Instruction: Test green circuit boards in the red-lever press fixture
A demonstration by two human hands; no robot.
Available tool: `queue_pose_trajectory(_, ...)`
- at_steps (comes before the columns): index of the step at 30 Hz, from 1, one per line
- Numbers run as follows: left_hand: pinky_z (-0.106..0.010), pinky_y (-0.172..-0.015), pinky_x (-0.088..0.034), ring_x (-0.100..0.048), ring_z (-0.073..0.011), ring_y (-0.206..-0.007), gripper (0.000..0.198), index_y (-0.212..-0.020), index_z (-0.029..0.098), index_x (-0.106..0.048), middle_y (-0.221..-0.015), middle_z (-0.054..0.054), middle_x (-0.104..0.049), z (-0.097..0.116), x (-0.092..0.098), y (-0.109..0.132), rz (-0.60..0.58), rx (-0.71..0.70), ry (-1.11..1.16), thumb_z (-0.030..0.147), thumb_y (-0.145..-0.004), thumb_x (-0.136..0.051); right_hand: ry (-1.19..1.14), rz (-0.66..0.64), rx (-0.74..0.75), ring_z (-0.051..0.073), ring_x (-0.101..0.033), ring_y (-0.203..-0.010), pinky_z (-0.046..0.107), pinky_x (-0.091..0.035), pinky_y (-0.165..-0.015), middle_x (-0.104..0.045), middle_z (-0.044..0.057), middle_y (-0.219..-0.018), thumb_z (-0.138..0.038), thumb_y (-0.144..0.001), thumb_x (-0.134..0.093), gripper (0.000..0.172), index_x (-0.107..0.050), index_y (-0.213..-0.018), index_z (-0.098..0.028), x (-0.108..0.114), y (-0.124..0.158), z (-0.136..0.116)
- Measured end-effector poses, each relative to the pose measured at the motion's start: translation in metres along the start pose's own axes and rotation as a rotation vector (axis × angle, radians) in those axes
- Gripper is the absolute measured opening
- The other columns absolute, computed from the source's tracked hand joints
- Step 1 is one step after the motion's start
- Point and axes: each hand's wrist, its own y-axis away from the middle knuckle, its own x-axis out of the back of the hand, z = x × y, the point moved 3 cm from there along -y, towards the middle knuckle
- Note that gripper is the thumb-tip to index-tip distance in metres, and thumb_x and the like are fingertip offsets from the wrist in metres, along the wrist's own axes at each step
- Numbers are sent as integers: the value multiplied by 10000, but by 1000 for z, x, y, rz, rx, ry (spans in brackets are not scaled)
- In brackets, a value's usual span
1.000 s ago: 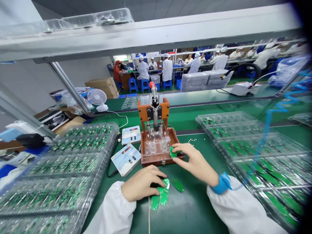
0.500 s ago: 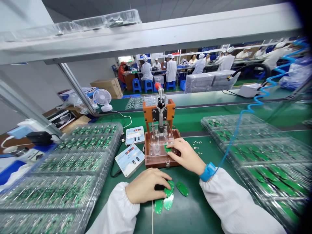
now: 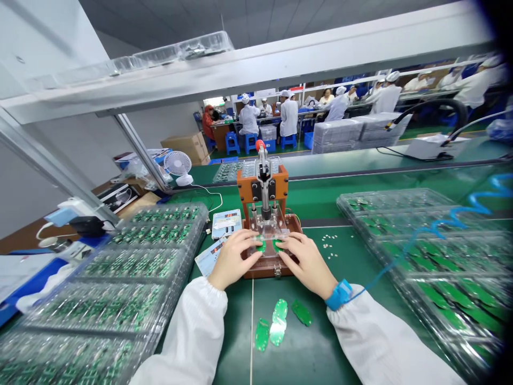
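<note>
Atop the acrylic jig [image 3: 269, 227], the left hand [image 3: 232, 258] and right hand [image 3: 307, 263] cup green circuit boards [image 3: 261, 246], grip unclear.

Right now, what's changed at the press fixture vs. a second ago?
The left hand moved forward from the loose green PCBs on the green mat onto the clear fixture. A second green board now shows there beside the first board. The right hand stayed on the fixture; the loose PCBs and orange-framed press look unchanged.
</note>
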Motion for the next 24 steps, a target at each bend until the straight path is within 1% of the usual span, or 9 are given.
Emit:
queue_pose_trajectory(2,-525,-1043,-504,-609,-286,-1188,157,-1017,223,-758,-1191,-92,-713,0,-4,-1,-11,5,-30,285,-914,-657,5,4,3,326,-532,-1245,565,-465,-1032,-700,95,-1231,-280,-1028,-516,215,-677,-1160,-225,-1,1,1)
queue_pose_trajectory(4,-532,-1038,-504,-604,-290,-1190,161,-1010,214,-753,-1173,-96,-715,0,-6,1,19,-4,-56,288,-922,-642,6,6,6,328,-533,-1256,567,-466,-1044,-699,92,-1241,-285,-1031,-510,223,-678,-1167,-232,-1,2,1)
queue_pose_trajectory(8,-555,-1093,-458,-541,-312,-1305,156,-1006,214,-745,-1280,-94,-684,1,-7,5,55,-24,-72,278,-938,-621,2,11,14,327,-529,-1274,570,-466,-1064,-699,84,-1258,-276,-1027,-518,221,-684,-1165,-231,-1,2,2)
queue_pose_trajectory(12,-550,-1067,-480,-588,-307,-1267,139,-978,205,-727,-1165,-90,-734,-2,-12,5,68,0,-35,273,-946,-611,0,20,12,335,-520,-1288,578,-465,-1067,-707,81,-1250,-271,-1025,-519,229,-688,-1174,-230,-2,2,2)
queue_pose_trajectory(14,-550,-1061,-484,-601,-307,-1255,128,-964,197,-710,-1148,-93,-738,-3,-15,5,84,2,-23,269,-945,-607,-5,24,12,336,-519,-1290,581,-465,-1066,-708,78,-1253,-271,-1027,-514,235,-687,-1182,-234,-2,2,2)
queue_pose_trajectory(20,-540,-1095,-458,-557,-304,-1312,112,-979,195,-681,-1182,-95,-723,-3,-21,8,71,32,-7,257,-954,-590,-34,48,16,327,-537,-1265,566,-480,-1047,-717,73,-1240,-254,-1020,-524,230,-686,-1181,-230,-2,2,0)
queue_pose_trajectory(22,-548,-1110,-438,-507,-309,-1363,130,-1036,198,-671,-1272,-104,-685,-1,-20,12,78,23,-23,260,-967,-579,-54,65,14,320,-545,-1259,556,-476,-1055,-718,71,-1232,-270,-1025,-526,224,-685,-1178,-234,-1,3,-1)
queue_pose_trajectory(23,-548,-1111,-431,-490,-310,-1375,139,-1066,200,-659,-1326,-112,-651,1,-19,15,108,13,-35,259,-971,-576,-66,78,11,315,-549,-1259,548,-474,-1059,-714,73,-1235,-284,-1029,-526,223,-683,-1179,-236,-1,3,-1)
queue_pose_trajectory(24,-536,-1090,-444,-505,-305,-1353,133,-1075,199,-642,-1344,-121,-629,4,-18,17,170,2,-43,251,-971,-577,-80,97,5,309,-552,-1263,541,-472,-1064,-706,78,-1246,-299,-1034,-522,225,-677,-1184,-237,0,4,0)
